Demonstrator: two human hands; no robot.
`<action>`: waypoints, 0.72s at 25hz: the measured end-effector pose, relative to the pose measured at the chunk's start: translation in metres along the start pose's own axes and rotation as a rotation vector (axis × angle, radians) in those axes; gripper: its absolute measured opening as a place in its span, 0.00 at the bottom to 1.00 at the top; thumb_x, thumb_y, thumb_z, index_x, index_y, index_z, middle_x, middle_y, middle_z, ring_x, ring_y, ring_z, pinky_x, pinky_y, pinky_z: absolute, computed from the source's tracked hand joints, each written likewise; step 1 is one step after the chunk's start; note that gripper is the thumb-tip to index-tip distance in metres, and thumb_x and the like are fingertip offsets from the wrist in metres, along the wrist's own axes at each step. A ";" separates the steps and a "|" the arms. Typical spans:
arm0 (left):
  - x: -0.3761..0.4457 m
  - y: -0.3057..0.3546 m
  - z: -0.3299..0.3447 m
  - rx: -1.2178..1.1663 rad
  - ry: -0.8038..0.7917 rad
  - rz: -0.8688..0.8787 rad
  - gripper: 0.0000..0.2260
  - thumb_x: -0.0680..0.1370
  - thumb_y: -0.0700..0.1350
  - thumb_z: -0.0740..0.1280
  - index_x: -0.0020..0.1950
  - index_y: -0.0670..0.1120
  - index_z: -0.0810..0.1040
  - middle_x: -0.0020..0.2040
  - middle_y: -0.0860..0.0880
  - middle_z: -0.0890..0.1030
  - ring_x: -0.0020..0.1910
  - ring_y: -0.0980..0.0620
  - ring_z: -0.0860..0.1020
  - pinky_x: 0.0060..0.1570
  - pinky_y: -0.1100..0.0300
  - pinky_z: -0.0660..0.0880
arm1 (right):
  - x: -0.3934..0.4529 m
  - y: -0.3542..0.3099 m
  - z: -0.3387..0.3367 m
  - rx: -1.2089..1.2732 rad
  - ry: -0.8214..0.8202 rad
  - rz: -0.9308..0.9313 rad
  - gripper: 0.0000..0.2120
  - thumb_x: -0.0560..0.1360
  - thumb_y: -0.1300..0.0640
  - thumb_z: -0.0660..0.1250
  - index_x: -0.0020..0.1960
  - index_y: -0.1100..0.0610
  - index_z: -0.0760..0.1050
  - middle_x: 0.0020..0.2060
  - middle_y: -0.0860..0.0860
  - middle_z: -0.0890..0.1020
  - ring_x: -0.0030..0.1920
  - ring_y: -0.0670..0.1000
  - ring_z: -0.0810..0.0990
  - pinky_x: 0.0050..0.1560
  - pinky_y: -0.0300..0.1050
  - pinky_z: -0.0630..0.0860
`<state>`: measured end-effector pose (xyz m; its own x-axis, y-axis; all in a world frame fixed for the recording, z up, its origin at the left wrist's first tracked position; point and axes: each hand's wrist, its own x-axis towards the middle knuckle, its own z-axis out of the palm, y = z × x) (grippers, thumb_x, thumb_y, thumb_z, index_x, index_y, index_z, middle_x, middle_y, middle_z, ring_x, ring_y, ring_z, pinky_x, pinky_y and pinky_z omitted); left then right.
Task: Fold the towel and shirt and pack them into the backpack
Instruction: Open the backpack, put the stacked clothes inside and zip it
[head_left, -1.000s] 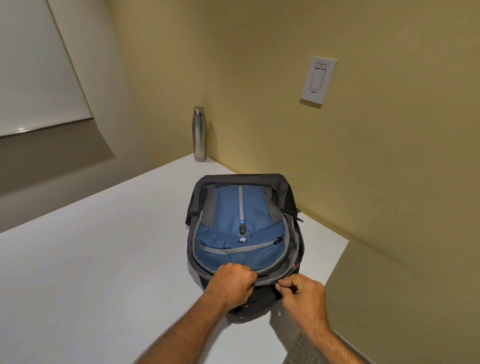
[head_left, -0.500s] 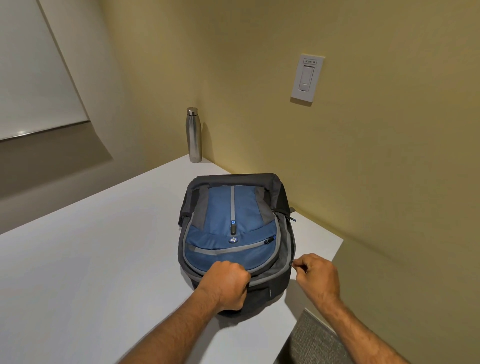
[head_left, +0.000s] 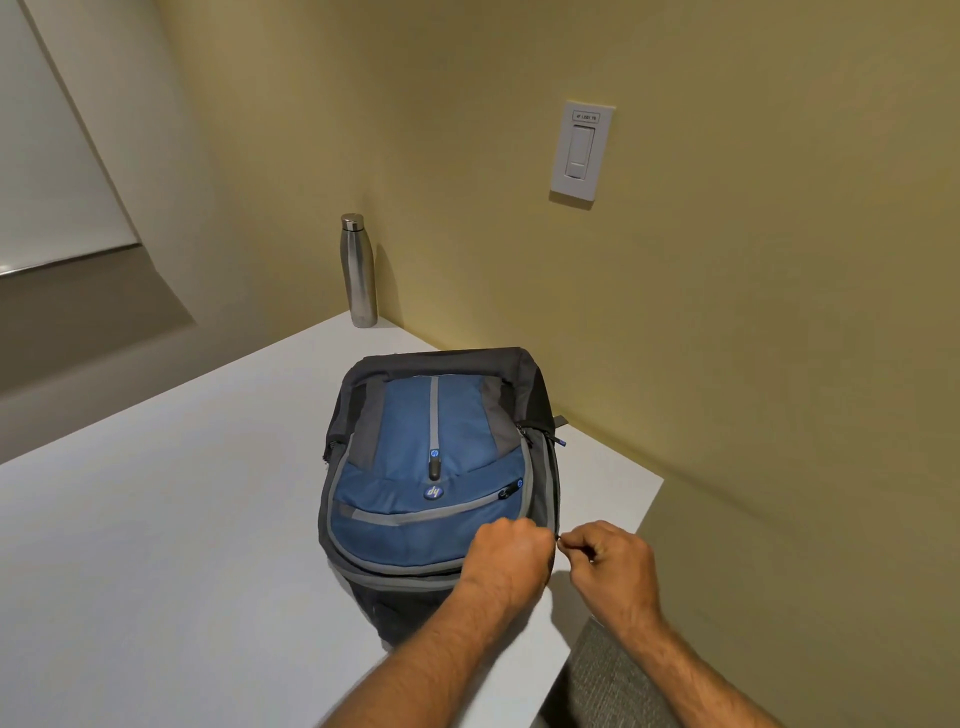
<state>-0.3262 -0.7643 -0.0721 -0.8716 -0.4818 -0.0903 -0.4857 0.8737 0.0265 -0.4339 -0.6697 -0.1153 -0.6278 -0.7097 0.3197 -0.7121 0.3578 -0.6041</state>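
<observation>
A blue and grey backpack (head_left: 426, 467) lies flat on the white table (head_left: 156, 519), its front panel facing up and its top end toward me. My left hand (head_left: 506, 558) grips the near right corner of the backpack with curled fingers. My right hand (head_left: 608, 556) pinches a small zipper pull on the backpack's right side seam, just beside my left hand. No towel or shirt is in sight.
A steel water bottle (head_left: 358, 270) stands at the table's far corner against the yellow wall. A white light switch (head_left: 581, 149) is on the wall to the right. The table's right edge runs close to the backpack, with a grey chair (head_left: 618, 686) below it.
My right hand has carried the zipper pull from the backpack's near end round to its right side. My left hand has shifted right along the corner, staying clenched on the fabric.
</observation>
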 end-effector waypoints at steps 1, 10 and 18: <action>0.002 0.000 0.000 -0.008 -0.007 -0.012 0.08 0.80 0.41 0.62 0.54 0.40 0.79 0.52 0.40 0.81 0.51 0.38 0.80 0.46 0.49 0.74 | 0.002 0.002 0.001 -0.003 0.006 -0.006 0.10 0.66 0.66 0.77 0.38 0.52 0.85 0.34 0.43 0.85 0.34 0.43 0.82 0.38 0.43 0.82; 0.007 -0.014 0.009 -0.168 -0.027 -0.063 0.07 0.75 0.44 0.64 0.47 0.42 0.78 0.47 0.41 0.81 0.48 0.39 0.78 0.42 0.51 0.70 | 0.065 0.020 0.016 -0.220 -0.003 -0.118 0.11 0.60 0.66 0.79 0.37 0.53 0.85 0.33 0.46 0.85 0.33 0.48 0.82 0.35 0.42 0.81; 0.012 -0.022 0.021 -0.291 0.007 -0.051 0.07 0.73 0.45 0.64 0.44 0.45 0.80 0.43 0.43 0.83 0.44 0.41 0.80 0.48 0.49 0.79 | 0.128 0.025 0.033 -0.399 -0.078 -0.049 0.03 0.69 0.61 0.73 0.41 0.55 0.85 0.36 0.53 0.85 0.37 0.57 0.82 0.34 0.46 0.78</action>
<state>-0.3249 -0.7879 -0.0948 -0.8453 -0.5263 -0.0918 -0.5268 0.7926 0.3070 -0.5218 -0.7718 -0.1137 -0.5751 -0.7704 0.2751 -0.8164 0.5188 -0.2538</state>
